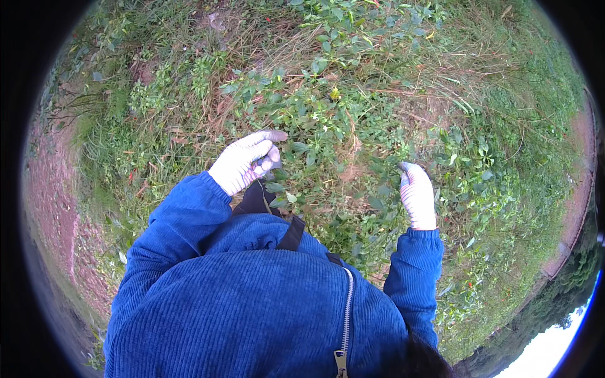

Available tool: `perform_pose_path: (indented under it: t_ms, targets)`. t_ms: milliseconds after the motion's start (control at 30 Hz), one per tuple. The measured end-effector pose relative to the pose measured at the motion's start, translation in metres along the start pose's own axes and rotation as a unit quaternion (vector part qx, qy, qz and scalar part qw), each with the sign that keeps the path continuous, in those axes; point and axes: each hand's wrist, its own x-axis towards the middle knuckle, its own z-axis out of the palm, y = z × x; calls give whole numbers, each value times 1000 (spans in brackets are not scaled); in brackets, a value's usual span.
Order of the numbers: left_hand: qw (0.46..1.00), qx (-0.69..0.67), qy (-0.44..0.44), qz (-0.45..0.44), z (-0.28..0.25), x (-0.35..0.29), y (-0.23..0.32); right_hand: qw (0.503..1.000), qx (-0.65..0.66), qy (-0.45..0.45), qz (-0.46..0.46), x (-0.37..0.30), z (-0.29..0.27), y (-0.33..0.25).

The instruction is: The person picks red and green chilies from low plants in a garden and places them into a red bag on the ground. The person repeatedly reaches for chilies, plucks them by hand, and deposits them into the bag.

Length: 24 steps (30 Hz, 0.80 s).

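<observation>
My left hand (249, 160), in a white glove with greyish fingertips, is held just above low green plants (309, 120), left of the middle. Its index finger stretches to the right, while the other fingers curl in toward the palm. Whatever may lie inside those curled fingers is hidden. Farther right, my right hand (417, 196), gloved the same way, reaches in beside leafy stems (384, 183). Its fingertips bend left with a small gap to the thumb, and no object shows between them.
Weeds and dry grass (466, 69) surround the plants, with small red spots among the leaves. A reddish dirt strip (57, 208) runs along the left, and a pale path edge (570, 239) curves at the right. A dark bag-like cloth (255, 200) hangs at my waist beneath the blue jacket (252, 302).
</observation>
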Motion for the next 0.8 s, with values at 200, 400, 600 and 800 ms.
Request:
perform_pose_path:
  t_ms: [200,400,600,800]
  targets:
    - [960,272,-61,11,50,33,21,989,-113,-94,-3,-29,29,-34]
    - [832,515,-174,112,120,121,12,989,-117,-79,42,-61,48,-63]
    - [539,786,-240,184,158,242,-62,992,-79,-85,56,-81,62,-66]
    - [339,897,-271,82,145,306,-167,977,-95,-168,95,-89,82,-73]
